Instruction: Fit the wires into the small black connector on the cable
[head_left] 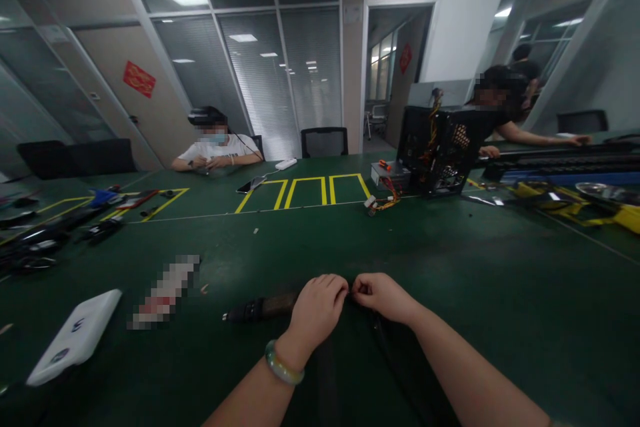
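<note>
My left hand [320, 307], with a green bangle [284, 363] at the wrist, is closed, its fingertips pinched at the middle of the table. Fingertip to fingertip with it, nearly touching, my right hand [386, 297] is closed too. Whatever sits in the pinch of either hand is too small and dark to name. A dark drill-like tool [263, 307] with a tapered nose and metal tip lies to the left; its rear end is hidden behind my left hand. From under my right hand a black strap or cable [387, 347] runs down toward me.
On the green table [210, 373] lie a white case [77, 337] and a blurred-out flat item [167, 290] at left. An open black computer case [440, 147], a power supply [390, 175] with loose wires and two people at work are beyond. Black parts crowd the left edge.
</note>
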A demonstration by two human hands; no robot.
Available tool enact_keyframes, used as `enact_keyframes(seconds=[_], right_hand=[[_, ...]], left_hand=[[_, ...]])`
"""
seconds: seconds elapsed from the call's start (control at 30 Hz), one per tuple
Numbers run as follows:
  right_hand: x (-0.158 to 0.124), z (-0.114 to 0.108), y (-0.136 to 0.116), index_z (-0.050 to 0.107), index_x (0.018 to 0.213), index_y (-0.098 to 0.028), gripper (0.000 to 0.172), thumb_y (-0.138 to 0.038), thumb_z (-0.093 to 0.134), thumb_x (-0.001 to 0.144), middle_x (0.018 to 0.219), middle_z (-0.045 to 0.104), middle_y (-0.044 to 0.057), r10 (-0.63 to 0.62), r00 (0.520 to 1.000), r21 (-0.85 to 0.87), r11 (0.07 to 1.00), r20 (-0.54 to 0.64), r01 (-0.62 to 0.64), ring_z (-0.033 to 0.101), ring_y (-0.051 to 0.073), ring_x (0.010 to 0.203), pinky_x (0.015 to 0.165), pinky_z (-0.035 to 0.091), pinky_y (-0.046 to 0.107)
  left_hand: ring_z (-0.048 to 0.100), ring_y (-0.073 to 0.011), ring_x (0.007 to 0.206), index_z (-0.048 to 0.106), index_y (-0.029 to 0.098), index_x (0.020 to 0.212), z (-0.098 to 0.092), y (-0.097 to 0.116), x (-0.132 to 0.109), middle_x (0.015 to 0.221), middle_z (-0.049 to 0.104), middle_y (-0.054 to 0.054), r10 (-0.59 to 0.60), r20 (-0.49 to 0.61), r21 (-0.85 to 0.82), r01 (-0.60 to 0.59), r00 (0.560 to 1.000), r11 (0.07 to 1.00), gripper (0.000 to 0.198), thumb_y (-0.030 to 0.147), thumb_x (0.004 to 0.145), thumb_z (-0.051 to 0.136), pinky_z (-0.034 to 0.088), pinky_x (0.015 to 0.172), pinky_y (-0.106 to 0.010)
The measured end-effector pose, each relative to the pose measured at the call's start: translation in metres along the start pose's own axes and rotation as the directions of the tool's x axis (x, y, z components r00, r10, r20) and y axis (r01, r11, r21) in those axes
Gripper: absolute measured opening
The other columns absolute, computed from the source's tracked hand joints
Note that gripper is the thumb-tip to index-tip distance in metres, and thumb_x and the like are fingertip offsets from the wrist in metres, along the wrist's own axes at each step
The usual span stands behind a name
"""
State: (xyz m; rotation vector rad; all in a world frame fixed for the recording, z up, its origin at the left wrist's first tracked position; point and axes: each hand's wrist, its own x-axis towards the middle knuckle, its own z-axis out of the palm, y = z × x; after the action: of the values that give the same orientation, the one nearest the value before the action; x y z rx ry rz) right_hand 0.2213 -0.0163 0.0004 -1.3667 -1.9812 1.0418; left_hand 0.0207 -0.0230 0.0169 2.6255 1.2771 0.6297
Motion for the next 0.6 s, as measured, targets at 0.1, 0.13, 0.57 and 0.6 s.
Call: enact_keyframes(seconds=[0.1, 0.13, 0.57, 0.6], right_hand=[[0.0004, 0.0023, 0.0011, 0.068, 0.084, -0.018, 0.008, -0.023, 0.062, 0.082, 0.072, 0.067, -0.001, -0.006, 1.0, 0.008, 1.0, -0.001, 0.006, 0.059, 0.012, 0.061, 0.053, 0.04, 0.018], [0.0007, 0.0032, 0.0022, 0.068, 0.085, -0.018, 0.009, -0.023, 0.062, 0.082, 0.072, 0.067, -0.001, -0.006, 1.0, 0.013, 1.0, -0.001, 0.006, 0.058, 0.011, 0.059, 0.051, 0.04, 0.018], [-0.0026, 0.0068, 0.0037, 0.071, 0.086, -0.016, 0.015, -0.028, 0.064, 0.08, 0.074, 0.07, 0.001, 0.006, 0.999, 0.031, 1.0, -0.037, -0.005, 0.06, 0.013, 0.063, 0.055, 0.043, 0.02], [-0.0029, 0.0069, 0.0027, 0.072, 0.086, -0.016, 0.016, -0.028, 0.064, 0.08, 0.073, 0.07, 0.001, 0.005, 0.999, 0.025, 1.0, -0.042, -0.004, 0.06, 0.012, 0.062, 0.055, 0.043, 0.02]], left_hand=[[0.057, -0.0185, 0.091, 0.057, 0.023, 0.096, -0.0017, 0.0009, -0.0011, 0.096, 0.062, -0.001, 0.017, -0.02, -0.008, -0.017, 1.0, 1.0, 0.012, 0.016, 0.093, 0.049, 0.042, 0.081, -0.033], [0.057, -0.0185, 0.091, 0.057, 0.023, 0.096, -0.0021, 0.0009, -0.0016, 0.096, 0.062, -0.001, 0.023, -0.023, -0.008, -0.023, 0.999, 1.0, 0.011, 0.016, 0.093, 0.049, 0.042, 0.08, -0.033], [0.059, -0.0196, 0.087, 0.058, 0.021, 0.092, 0.0041, -0.0009, -0.0061, 0.09, 0.063, -0.002, 0.027, -0.059, 0.038, -0.025, 0.998, 0.999, 0.01, 0.019, 0.093, 0.048, 0.042, 0.08, -0.033], [0.059, -0.0195, 0.086, 0.058, 0.021, 0.091, 0.0036, -0.0004, -0.0068, 0.09, 0.063, -0.002, 0.031, -0.061, 0.045, -0.028, 0.998, 0.999, 0.01, 0.019, 0.093, 0.048, 0.042, 0.08, -0.033]])
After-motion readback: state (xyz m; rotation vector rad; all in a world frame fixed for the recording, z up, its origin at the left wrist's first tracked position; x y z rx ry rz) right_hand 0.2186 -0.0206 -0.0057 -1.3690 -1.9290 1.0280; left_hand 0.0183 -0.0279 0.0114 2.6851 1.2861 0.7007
